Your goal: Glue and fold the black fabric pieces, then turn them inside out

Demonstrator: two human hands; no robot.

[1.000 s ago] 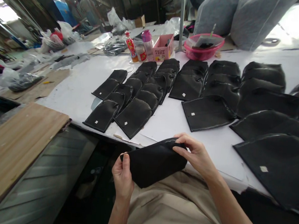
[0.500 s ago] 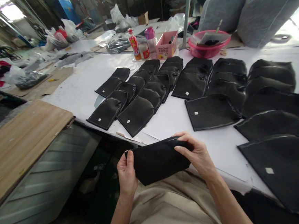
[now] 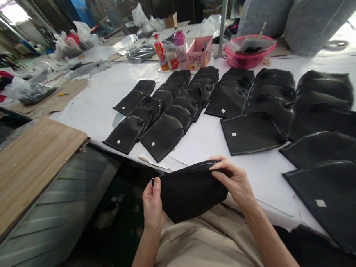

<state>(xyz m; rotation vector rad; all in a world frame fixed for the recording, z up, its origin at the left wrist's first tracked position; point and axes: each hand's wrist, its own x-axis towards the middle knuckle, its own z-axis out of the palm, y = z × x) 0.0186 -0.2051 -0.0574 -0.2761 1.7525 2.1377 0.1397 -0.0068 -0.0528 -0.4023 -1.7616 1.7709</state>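
Piece, black, held up between our two hands at the near edge of the table, in front of our tan garment. Left hand: grip clamped on the left corner, thumb on the near face. Right hand: grip clamped on the upper right end, thumb on the near face, fingers over the top edge. The near face reads matt; along the top we note a shinier strip behind it. We cannot tell whether the piece is folded or made of two layers.

Beyond our hands, shiny black covers lie in overlapping rows on the white table. Several carry a small pale label near one edge. One cover lies just past our right hand; a larger-looking one lies farther right, running out of view.

Behind the rows we record a red bottle, a cup, a purple-capped bottle and a pink box, close together. Right of these, past a pole, sits a pink basin with items in it; grey sacks stand behind. To our left: a wooden board.
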